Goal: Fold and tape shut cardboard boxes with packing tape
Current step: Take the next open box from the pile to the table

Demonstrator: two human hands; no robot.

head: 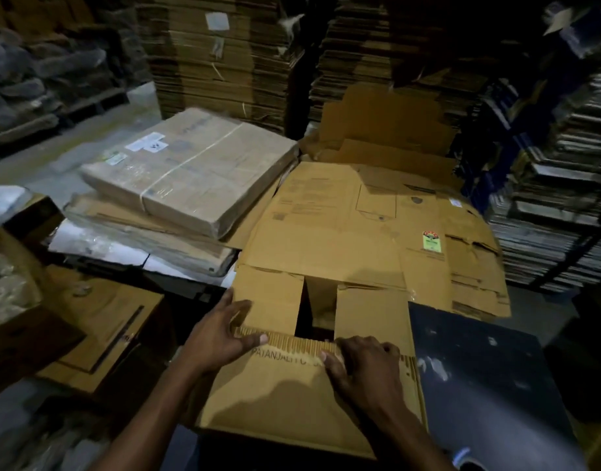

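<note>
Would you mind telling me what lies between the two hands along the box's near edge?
In the head view, only the flap's bare corrugated edge runs between the left hand and right hand; behind it, a dark gap separates the two inner flaps.

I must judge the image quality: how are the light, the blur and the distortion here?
Head view: dim light, brightest on the flat cardboard; the hands, left hand and right hand, throw shadows on the box; the edges bend from the wide lens; the background stacks look soft.

box (309,396) tan, dark lettering | board (489,379) dark blue | label (431,241) green
</note>
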